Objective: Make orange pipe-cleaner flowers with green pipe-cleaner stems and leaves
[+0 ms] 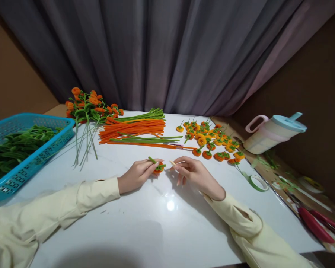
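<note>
Between the fingers and thumb of my left hand (pixel 138 174) is a small orange flower head (pixel 159 170) with green pieces on top. My right hand (pixel 194 174), just to the right of it, pinches a thin pale stick (pixel 172 163) whose tip points toward the flower but stays apart from it. Behind my hands lie bundled orange fuzzy stems (pixel 134 127), with green stems (pixel 147 140) in front and more behind. Several orange and yellow flower heads (pixel 201 141) are spread on the white table (pixel 123 230) at the back right.
A blue basket (pixel 44 156) of green leaves stands left. Orange flowers on stems (pixel 93 99) lie at the back left. To the right are a green tape roll (pixel 258 183), a lidded cup (pixel 273 134) and red-handled pliers (pixel 315 224). A grey curtain (pixel 145 56) hangs behind.
</note>
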